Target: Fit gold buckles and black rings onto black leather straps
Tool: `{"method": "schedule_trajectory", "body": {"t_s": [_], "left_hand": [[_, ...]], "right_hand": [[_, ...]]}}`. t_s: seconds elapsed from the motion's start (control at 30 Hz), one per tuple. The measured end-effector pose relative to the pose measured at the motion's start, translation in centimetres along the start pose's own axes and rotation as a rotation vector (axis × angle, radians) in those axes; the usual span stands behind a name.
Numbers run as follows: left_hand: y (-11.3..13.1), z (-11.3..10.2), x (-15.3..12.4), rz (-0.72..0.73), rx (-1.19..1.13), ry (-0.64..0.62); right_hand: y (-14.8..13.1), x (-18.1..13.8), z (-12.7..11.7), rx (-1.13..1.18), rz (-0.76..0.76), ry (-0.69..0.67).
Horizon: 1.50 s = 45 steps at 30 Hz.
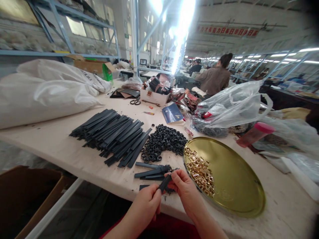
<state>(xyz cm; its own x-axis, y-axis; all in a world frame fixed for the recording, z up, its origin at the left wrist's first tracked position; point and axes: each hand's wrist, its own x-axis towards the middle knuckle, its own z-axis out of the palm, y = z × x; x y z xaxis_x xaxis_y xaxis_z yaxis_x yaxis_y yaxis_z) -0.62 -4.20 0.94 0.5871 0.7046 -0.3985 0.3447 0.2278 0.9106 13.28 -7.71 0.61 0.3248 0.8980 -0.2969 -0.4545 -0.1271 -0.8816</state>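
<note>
My left hand [147,203] and my right hand [183,189] meet at the near edge of the table, both closed on one black strap [164,183]. Just beyond my fingers lie a few finished black straps with loops [152,171]. Further back sits a heap of black strips [113,134] and a pile of small black loops [163,142]. To the right of my right hand is a round gold tray [234,186] with several small gold metal fittings [200,171] along its left side.
A large white sack [42,93] fills the table's left end. Clear plastic bags [231,108], a pink-capped bottle [253,133], a blue booklet [172,114], scissors [135,102] and a box of goods [154,96] lie further back. A cardboard box [27,196] stands on the floor. A person [215,78] sits beyond.
</note>
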Motion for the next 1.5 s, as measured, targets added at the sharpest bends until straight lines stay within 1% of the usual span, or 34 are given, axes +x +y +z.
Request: {"method": "schedule_trajectory", "body": {"t_s": [0.07,0.17,0.23,0.33,0.43,0.5,0.57,0.67,0.73,0.83,0.9,0.97,1.03,1.07,1.1,1.13,1.17,1.2,1.23,1.27,1.33,1.4,1.5], "left_hand": [[-0.1,0.2,0.0,-0.013,-0.025,-0.024],[0.1,0.4,-0.2,-0.075,-0.167,-0.126],[0.3,0.4,-0.3,-0.112,-0.249,-0.171],[0.6,0.3,-0.4,-0.140,-0.254,-0.183],[0.9,-0.1,-0.4,-0.151,-0.113,-0.138],[1.1,-0.4,-0.5,-0.097,-0.021,-0.106],[1.2,-0.8,-0.6,-0.002,0.039,-0.085],[1.2,-1.1,-0.5,0.129,0.115,-0.033],[1.1,-0.9,-0.3,0.176,0.126,0.009],[0.9,-0.4,0.4,0.186,0.082,0.075],[0.8,-0.1,0.9,0.166,0.061,0.132],[0.8,-0.1,1.3,0.151,0.044,0.174],[0.8,-0.3,1.7,0.144,0.006,0.192],[0.8,-0.4,1.9,0.139,-0.018,0.186],[0.7,-0.5,2.0,0.130,-0.042,0.174],[0.6,-0.5,2.2,0.119,-0.065,0.158],[0.5,-0.5,2.3,0.106,-0.080,0.139],[0.4,-0.4,2.5,0.095,-0.087,0.115],[0.3,-0.3,2.6,0.089,-0.087,0.094],[0.2,-0.1,2.6,0.088,-0.083,0.079],[0.0,0.2,2.7,0.096,-0.047,0.074],[0.1,0.3,2.8,0.119,0.026,0.094],[0.9,0.1,2.8,0.191,0.188,0.126]], "right_hand": [[0.3,-0.1,0.3,0.067,0.016,0.020],[0.4,-0.4,0.7,0.202,0.050,0.038],[0.4,-0.6,0.9,0.238,0.038,0.018],[0.5,-0.9,0.9,0.202,-0.026,-0.051],[0.9,-1.2,1.0,0.036,-0.143,-0.084],[1.3,-1.2,1.0,-0.118,-0.237,-0.092],[1.4,-1.1,0.9,-0.174,-0.265,-0.087],[1.3,-0.7,0.9,-0.009,-0.163,-0.015],[1.3,-0.6,1.2,0.075,-0.089,0.017],[1.8,-0.9,2.0,0.009,-0.067,0.020],[2.2,-1.3,2.1,-0.087,-0.111,0.034],[2.0,-1.2,1.3,-0.271,-0.214,0.036],[0.8,-0.3,-0.7,-0.588,-0.370,0.065],[-0.2,0.5,-2.0,-0.789,-0.446,0.119],[-1.2,1.5,-3.5,-0.985,-0.498,0.211],[-2.2,2.6,-4.9,-1.195,-0.499,0.311],[-3.0,3.8,-6.2,-1.405,-0.460,0.373],[-3.7,4.8,-7.4,-1.584,-0.410,0.393],[-4.0,5.8,-8.2,-1.694,-0.378,0.383],[-4.1,6.5,-8.8,-1.752,-0.362,0.371],[-3.8,7.3,-9.4,-1.777,-0.370,0.340],[-3.3,7.3,-9.3,-1.761,-0.398,0.320],[-3.3,6.4,-8.5,-1.719,-0.434,0.268]]}}
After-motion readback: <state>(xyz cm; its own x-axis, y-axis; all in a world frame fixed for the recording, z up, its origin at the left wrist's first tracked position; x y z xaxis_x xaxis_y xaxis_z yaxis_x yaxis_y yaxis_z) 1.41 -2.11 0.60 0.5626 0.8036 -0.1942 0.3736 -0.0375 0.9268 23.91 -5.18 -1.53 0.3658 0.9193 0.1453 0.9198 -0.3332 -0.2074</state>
